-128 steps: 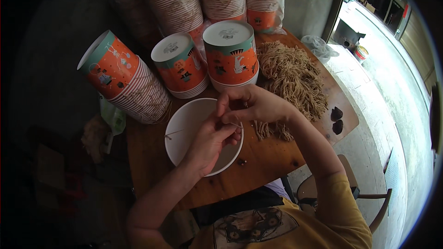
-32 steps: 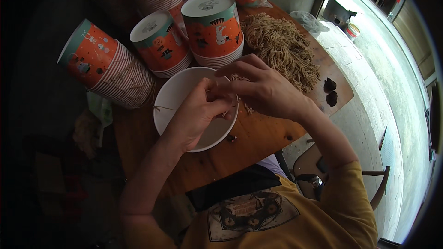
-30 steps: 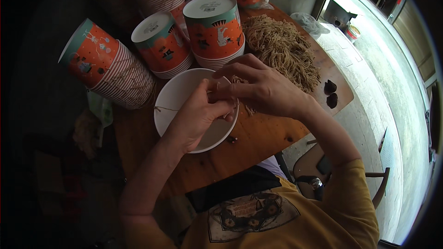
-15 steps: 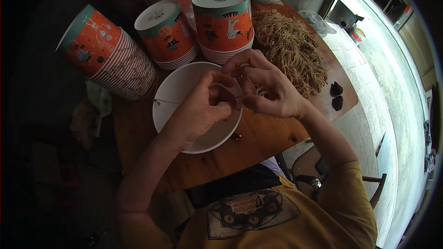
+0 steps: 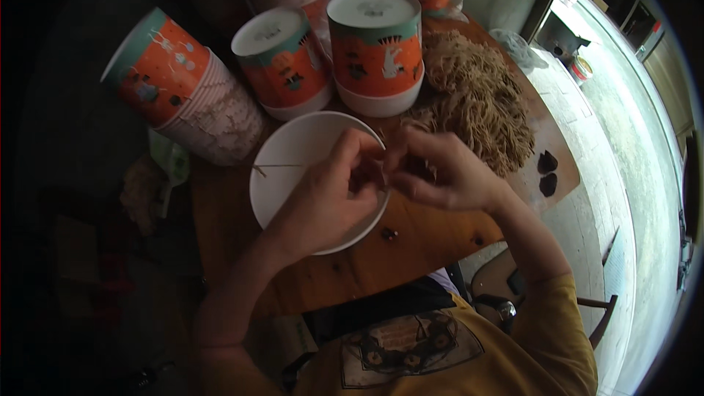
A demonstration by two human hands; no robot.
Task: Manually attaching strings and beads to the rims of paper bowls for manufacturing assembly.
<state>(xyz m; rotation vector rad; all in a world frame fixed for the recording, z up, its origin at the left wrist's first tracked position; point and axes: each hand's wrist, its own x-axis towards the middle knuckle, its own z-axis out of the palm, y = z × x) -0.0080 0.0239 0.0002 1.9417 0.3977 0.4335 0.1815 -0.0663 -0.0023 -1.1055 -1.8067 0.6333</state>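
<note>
My left hand (image 5: 326, 198) is closed over a white round tub (image 5: 286, 150), its thumb and fingertips pinched on a thin brown string (image 5: 282, 166). The string stretches left from the hand across the tub, and a short knotted end shows by the left rim. Right beside it, my right hand (image 5: 447, 172) is also closed, its fingertips meeting those of the left at the tub's right rim. Whatever lies between the right fingertips is too small and blurred to make out. Behind the right hand lies a heap of tan twine strands (image 5: 480, 95).
Upside-down orange-and-green paper tubs (image 5: 378, 51) stand in stacks behind the white tub. One tub stack (image 5: 183, 88) leans at the left. Two dark pieces (image 5: 547, 173) lie near the right edge of the wooden table (image 5: 440, 231). A chair (image 5: 495, 282) stands at the lower right.
The view has shifted, moving the scene slightly right and down. My right hand's fingers have drawn in toward the left fingertips, and the string's knotted end hangs lower at the rim.
</note>
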